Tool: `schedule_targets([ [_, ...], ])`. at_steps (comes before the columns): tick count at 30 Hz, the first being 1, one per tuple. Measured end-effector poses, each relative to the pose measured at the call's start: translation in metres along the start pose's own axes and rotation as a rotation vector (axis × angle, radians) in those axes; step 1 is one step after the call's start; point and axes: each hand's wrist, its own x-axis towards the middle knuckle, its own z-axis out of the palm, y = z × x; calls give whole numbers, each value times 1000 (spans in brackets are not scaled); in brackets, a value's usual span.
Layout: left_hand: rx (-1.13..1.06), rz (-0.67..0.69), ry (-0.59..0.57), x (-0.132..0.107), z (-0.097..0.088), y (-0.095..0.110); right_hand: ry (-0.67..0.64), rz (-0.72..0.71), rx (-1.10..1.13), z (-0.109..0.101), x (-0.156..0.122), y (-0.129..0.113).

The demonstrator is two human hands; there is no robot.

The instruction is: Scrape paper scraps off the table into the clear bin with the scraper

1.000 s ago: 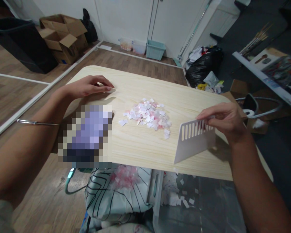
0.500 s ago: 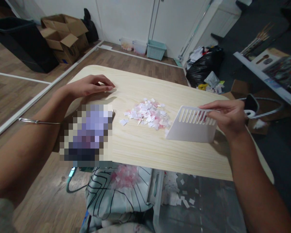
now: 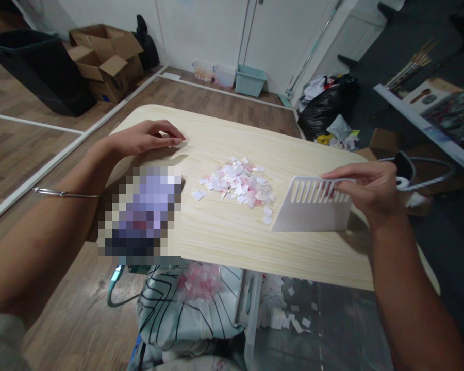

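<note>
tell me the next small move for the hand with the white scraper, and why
Probably sweep the white scraper left into the paper scraps. The right hand grips its slotted top, and its lower edge looks set on the table just right of the pile, with stray bits at its corner. The left hand rests apart, on the table's far left.

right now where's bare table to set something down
Bare wood runs along the table near edge, below the paper scraps and white scraper. The far strip past the left hand is free too. The middle is crowded.
</note>
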Motion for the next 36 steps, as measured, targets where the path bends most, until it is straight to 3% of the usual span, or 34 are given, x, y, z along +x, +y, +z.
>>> schedule_targets([
  [6, 5, -11, -2, 0, 0, 0, 1, -20, -2, -4, -2, 3],
  [12, 9, -10, -1, 0, 0, 0, -78, -42, 12, -6, -3, 5],
  [17, 22, -4, 2, 0, 0, -2, 15, -46, 6, -6, -5, 4],
  [24, 16, 21, 2, 0, -1, -1, -72, -24, 15, -4, -6, 3],
  [31, -2, 2, -2, 0, -1, -1, -9, -5, 27, -3, -4, 3],
  [36, -11, 4, 10, 1, -1, -2, -102, 30, 77, -1, -4, -5],
])
